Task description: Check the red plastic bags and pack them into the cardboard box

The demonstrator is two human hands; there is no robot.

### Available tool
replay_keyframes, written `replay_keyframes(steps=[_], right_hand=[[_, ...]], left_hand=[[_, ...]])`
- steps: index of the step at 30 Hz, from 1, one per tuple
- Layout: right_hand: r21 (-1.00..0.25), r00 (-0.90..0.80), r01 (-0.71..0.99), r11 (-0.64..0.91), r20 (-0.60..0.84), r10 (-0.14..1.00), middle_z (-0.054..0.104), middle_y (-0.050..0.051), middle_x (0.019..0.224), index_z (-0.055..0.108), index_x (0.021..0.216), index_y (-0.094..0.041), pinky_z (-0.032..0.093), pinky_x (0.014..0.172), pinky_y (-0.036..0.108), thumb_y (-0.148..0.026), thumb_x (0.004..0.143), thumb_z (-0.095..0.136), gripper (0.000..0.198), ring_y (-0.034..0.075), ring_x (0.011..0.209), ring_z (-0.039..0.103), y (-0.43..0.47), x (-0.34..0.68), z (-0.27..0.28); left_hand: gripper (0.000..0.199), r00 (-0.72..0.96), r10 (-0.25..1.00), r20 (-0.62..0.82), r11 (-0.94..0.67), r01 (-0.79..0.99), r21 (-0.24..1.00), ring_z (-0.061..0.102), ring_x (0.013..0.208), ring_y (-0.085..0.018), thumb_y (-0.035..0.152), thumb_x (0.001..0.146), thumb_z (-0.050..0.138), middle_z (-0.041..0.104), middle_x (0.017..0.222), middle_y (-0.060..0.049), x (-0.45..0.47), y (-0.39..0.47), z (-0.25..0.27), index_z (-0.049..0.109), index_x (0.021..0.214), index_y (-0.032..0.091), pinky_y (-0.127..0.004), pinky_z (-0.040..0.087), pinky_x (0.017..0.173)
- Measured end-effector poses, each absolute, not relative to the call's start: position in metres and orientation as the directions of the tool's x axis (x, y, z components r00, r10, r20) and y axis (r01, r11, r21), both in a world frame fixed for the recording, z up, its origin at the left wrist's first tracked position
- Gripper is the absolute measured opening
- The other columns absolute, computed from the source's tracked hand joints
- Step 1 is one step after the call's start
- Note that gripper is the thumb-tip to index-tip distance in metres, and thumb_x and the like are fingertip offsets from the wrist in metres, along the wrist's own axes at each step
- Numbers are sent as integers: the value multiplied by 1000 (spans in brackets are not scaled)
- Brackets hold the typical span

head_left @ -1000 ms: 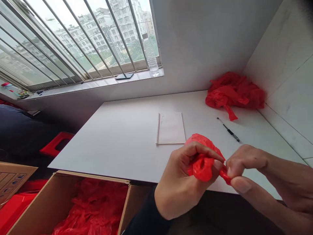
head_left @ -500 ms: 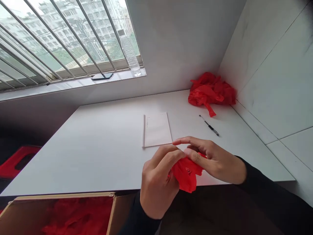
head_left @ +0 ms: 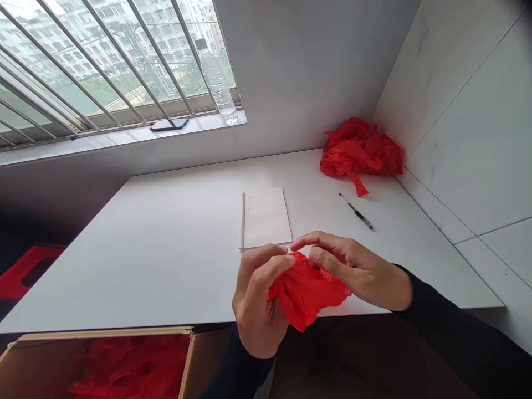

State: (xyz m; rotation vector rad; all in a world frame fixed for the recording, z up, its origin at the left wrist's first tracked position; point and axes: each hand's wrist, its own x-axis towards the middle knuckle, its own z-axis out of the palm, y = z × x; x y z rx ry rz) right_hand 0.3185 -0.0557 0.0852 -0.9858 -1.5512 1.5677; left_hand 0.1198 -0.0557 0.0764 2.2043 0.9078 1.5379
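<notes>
A crumpled red plastic bag (head_left: 305, 293) is held between my two hands above the front edge of the white table (head_left: 174, 238). My left hand (head_left: 260, 302) is closed on its left side, thumb and forefinger pinching the top. On the other side, my right hand (head_left: 353, 269) grips the bag with its fingers curled, the fingertips partly hidden behind the red plastic. Just beyond the hands lies a pale notebook (head_left: 268, 219). A black pen (head_left: 356, 211) rests to its right.
A heap of red plastic bags (head_left: 359, 152) sits in the far right corner. Below the table's front edge stands a cardboard box (head_left: 187, 360) with red bags inside. A phone (head_left: 169, 125) and a clear bottle (head_left: 218, 83) are on the windowsill. A red stool (head_left: 25, 271) is at left.
My left hand has shifted slightly left, away from the right hand. More of the red bag now shows, spread between them.
</notes>
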Motion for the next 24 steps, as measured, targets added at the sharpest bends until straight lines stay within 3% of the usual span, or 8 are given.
replay_keyframes(steps=[2,4,8,11,15,19,22,24], right_hand=[[-1000,-486,19,-25,-31,873,58,-1,85,58,123,-24,41,69,29,-48,107,44,32,14,74,49,-54,317,84],[-1000,-485,22,12,0,874,60,1,90,62,110,-22,43,74,30,-44,105,48,27,15,80,52,-52,316,85],[-998,-396,3,62,55,917,60,1,97,59,97,-23,45,86,31,-37,103,54,16,16,92,56,-51,317,88],[-997,-316,-17,76,77,946,59,1,113,57,96,-24,45,93,31,-37,104,53,16,16,104,56,-52,319,91],[-995,-214,-59,77,88,973,64,1,111,58,98,-26,47,93,29,-41,106,50,19,17,107,58,-57,318,95],[-998,-95,-52,46,51,994,65,1,112,59,97,-26,48,87,24,-44,104,53,21,15,101,60,-67,320,81],[-988,14,-144,-50,-53,999,64,0,108,62,97,-26,51,83,21,-46,101,58,21,13,94,60,-72,335,46],[-967,129,-243,-75,-109,986,64,0,104,64,99,-27,52,88,21,-46,99,63,19,15,102,61,-73,348,19]], left_hand=[[44,184,670,719,-736,286,613,64,104,-20,-1,80,69,62,114,-7,121,-54,71,62,118,21,-29,58,75],[44,180,698,693,-713,258,652,64,103,-20,-2,81,69,62,112,-7,122,-54,69,60,117,22,-29,58,75],[42,240,702,670,-712,240,660,65,100,-19,-1,81,71,64,110,-8,120,-53,73,64,117,21,-27,57,75],[53,342,679,650,-733,272,623,62,114,-22,-2,84,67,62,123,-11,116,-54,76,64,131,20,-32,57,88],[60,393,681,618,-732,409,546,47,136,-29,1,92,52,56,143,-13,110,-64,68,50,149,21,-45,46,110],[55,266,795,545,-599,482,639,41,143,-27,8,98,48,53,149,-10,103,-88,50,47,152,20,-41,40,117],[45,121,903,412,-419,452,787,43,143,-23,15,102,44,59,144,-4,91,-106,32,56,145,27,-37,39,117],[36,-52,959,277,-232,414,880,48,139,-24,25,105,44,64,138,-4,80,-113,19,65,134,27,-38,40,116]])
